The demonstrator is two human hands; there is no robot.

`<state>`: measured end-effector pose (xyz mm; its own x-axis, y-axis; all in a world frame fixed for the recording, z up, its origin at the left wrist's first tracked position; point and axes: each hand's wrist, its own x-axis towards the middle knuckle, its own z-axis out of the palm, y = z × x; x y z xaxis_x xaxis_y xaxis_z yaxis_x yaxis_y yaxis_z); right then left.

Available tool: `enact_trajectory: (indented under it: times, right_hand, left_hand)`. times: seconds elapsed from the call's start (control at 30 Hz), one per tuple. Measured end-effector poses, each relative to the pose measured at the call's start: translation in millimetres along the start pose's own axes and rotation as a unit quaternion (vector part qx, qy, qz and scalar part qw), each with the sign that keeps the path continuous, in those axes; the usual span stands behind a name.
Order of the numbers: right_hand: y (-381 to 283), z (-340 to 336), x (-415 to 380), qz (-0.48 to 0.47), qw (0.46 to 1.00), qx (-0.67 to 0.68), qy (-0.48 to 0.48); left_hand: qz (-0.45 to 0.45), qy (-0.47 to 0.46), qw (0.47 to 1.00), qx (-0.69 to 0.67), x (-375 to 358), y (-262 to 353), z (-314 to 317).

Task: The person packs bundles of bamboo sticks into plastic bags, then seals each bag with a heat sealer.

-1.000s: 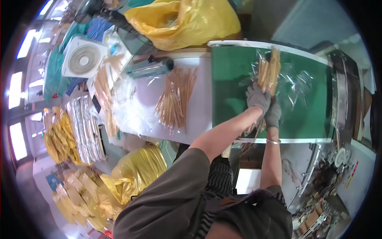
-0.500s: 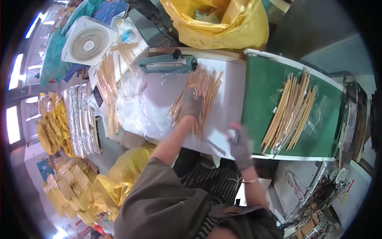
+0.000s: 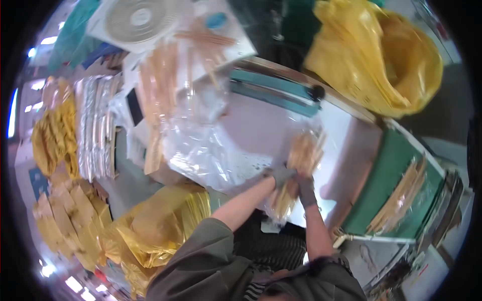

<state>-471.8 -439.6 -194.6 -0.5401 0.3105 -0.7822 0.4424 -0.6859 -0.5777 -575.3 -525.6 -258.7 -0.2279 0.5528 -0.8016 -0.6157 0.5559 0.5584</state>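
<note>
A bundle of thin wooden sticks (image 3: pixel 304 150) in clear plastic is gripped at its middle by both hands, above the white tabletop (image 3: pixel 256 123). My left hand (image 3: pixel 283 176), in a grey fingerless glove, is closed around the bundle's left side. Against the right side, my right hand (image 3: pixel 305 190), gloved the same way, is closed too. Some fingers are hidden and the bundle is blurred. Beyond it lies a teal bar-shaped device (image 3: pixel 273 93) with a black knob. Another wrapped stick bundle (image 3: pixel 399 198) rests on the green surface (image 3: pixel 384 173) at the right.
Clear plastic bags (image 3: pixel 198 155) and loose sticks (image 3: pixel 159 80) lie at the left, near a white fan (image 3: pixel 140 20). An open yellow bag (image 3: pixel 346 60) stands behind the table. More yellow bags (image 3: pixel 160 220) and silvery packs (image 3: pixel 93 128) are on the left.
My right hand has come in from the right to join my left on the bundle, which is now gathered between them. The camera view has turned, shifting the surroundings.
</note>
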Motion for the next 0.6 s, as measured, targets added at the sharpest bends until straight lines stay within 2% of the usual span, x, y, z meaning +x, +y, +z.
enact_trajectory:
  times: [0.07, 0.13, 0.2, 0.23, 0.3, 0.33, 0.37, 0.4, 0.43, 0.47, 0.5, 0.57, 0.6]
  right_hand:
    - [-6, 27, -31, -0.005, 0.997, 0.01, 0.07]
    - [11, 40, -42, -0.013, 0.997, -0.022, 0.079]
    - [-2, 78, -47, -0.117, 0.986, -0.104, -0.058]
    - [-44, 127, -69, -0.086, 0.991, 0.018, -0.099]
    - [-106, 194, -80, -0.078, 0.987, -0.049, -0.134]
    - [-126, 223, -75, -0.084, 0.98, -0.088, -0.155]
    - [-122, 232, -48, -0.111, 0.964, -0.085, -0.226]
    - [-146, 265, -49, -0.123, 0.954, -0.075, -0.263]
    - [-156, 296, -39, -0.153, 0.95, -0.043, -0.269]
    - [-169, 320, -28, -0.11, 0.94, -0.006, -0.323]
    - [-176, 343, -8, -0.116, 0.92, -0.016, -0.375]
    - [-201, 397, 19, -0.098, 0.926, -0.129, -0.34]
    - [-169, 431, 87, -0.098, 0.935, -0.09, -0.329]
  left_hand:
    - [-0.038, 0.048, 0.996, -0.065, -51, 16, 9]
    - [-0.063, 0.092, 0.988, 0.104, -136, 92, -4]
    - [0.042, 0.145, 0.989, -0.004, -173, 98, -40]
    - [0.094, 0.163, 0.981, -0.053, -186, 98, -52]
    - [0.164, 0.189, 0.966, -0.063, -195, 115, -99]
    - [0.15, 0.191, 0.964, -0.105, -209, 143, -121]
    - [0.134, 0.191, 0.962, -0.145, -222, 171, -144]
    - [0.24, 0.185, 0.936, -0.179, -220, 178, -169]
    - [0.25, 0.213, 0.932, -0.15, -235, 203, -190]
    - [0.205, 0.296, 0.93, -0.073, -228, 213, -218]
    - [0.22, 0.322, 0.919, -0.062, -218, 228, -243]
    - [0.215, 0.333, 0.912, -0.107, -206, 252, -299]
    - [0.197, 0.317, 0.917, -0.141, -200, 259, -325]
